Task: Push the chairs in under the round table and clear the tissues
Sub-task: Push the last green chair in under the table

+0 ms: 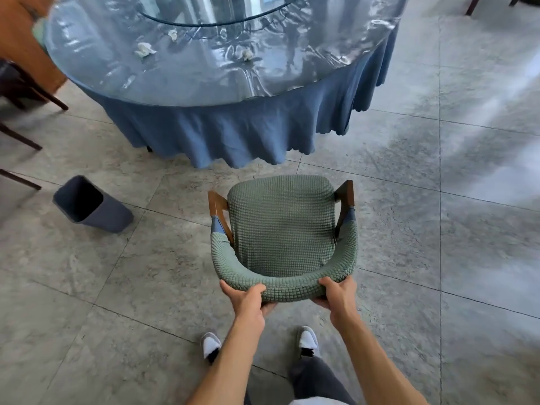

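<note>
Round table (204, 83) fills the upper half of the frame: glossy clear cover, pleated blue skirt with scalloped hem, three crumpled white tissues (144, 50) on top at upper centre. Chair (282, 229) at lower centre stands apart from the skirt, seat facing it, in green waffle-knit cover with brown wooden arms. Left hand (247, 298) and right hand (339, 295) grip its curved backrest, fingers wrapped around it; dark square bin (90, 204) at left on grey stone tiles.

A green-covered chair (282, 229) stands upright at six o'clock of the round table (233, 83); three crumpled tissues (144, 49) lie on top.
</note>
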`<state>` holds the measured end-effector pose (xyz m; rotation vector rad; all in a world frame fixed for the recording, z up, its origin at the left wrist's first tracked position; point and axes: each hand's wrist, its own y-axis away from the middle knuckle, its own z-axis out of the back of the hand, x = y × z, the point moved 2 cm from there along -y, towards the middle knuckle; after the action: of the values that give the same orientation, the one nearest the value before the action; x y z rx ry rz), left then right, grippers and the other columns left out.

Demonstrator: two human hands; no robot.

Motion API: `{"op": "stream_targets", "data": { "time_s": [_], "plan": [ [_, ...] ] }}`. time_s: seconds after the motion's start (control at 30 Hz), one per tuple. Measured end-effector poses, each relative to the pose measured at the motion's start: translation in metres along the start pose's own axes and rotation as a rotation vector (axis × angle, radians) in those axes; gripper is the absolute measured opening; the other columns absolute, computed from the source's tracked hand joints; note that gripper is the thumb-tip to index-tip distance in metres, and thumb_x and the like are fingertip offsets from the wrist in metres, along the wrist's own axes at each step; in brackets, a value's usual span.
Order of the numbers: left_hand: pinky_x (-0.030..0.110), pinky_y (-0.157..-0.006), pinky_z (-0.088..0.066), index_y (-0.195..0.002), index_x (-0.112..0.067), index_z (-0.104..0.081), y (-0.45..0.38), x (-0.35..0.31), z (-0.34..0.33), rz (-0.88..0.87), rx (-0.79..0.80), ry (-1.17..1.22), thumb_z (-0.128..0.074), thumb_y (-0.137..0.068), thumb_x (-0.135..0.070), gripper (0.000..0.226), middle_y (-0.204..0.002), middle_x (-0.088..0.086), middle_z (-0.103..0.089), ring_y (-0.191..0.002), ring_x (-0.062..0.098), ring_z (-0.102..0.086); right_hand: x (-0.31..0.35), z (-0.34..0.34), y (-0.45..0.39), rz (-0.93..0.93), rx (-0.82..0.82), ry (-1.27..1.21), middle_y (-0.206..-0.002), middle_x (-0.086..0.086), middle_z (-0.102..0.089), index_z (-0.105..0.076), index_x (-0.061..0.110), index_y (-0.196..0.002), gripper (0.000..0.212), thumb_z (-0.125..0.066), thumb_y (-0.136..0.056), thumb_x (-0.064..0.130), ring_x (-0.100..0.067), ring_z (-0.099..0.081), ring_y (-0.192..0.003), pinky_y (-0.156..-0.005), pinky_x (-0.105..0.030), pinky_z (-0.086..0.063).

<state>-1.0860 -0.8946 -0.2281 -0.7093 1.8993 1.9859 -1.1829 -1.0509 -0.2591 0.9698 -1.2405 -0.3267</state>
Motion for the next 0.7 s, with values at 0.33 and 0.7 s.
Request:
{"op": "stream_targets", "data": {
  "time_s": [0.33, 0.7],
  "plan": [
    [0.049, -0.062, -0.06, -0.149, -0.052, 0.006, 0.006, 0.028, -0.039, 0.025, -0.007, 0.022, -0.054, -0.084, 0.018, 0.113, -0.16, 0.01, -0.02, -0.127, 0.04, -0.047, 0.036, 0.036, -0.018, 0.009, 0.018, 0.084, -0.103, -0.018, -0.062, -0.045, 0.004, -0.105, 0.022, -0.058, -0.088, -0.004, -0.033, -0.067, -0.09, -0.05, -0.035, -0.058],
    [0.056, -0.072, -0.059, -0.143, -0.046, -0.024, 0.015, 0.041, -0.034, 0.026, 0.097, 0.164, -0.058, -0.089, 0.012, 0.086, -0.142, 0.009, -0.043, -0.109, 0.034, -0.058, 0.022, 0.042, -0.011, 0.049, 0.072, -0.046, -0.109, -0.018, -0.065, -0.048, 0.009, -0.115, 0.027, -0.056, -0.092, -0.002, -0.035, -0.069, -0.096, -0.067, -0.043, -0.061]
  ]
}}
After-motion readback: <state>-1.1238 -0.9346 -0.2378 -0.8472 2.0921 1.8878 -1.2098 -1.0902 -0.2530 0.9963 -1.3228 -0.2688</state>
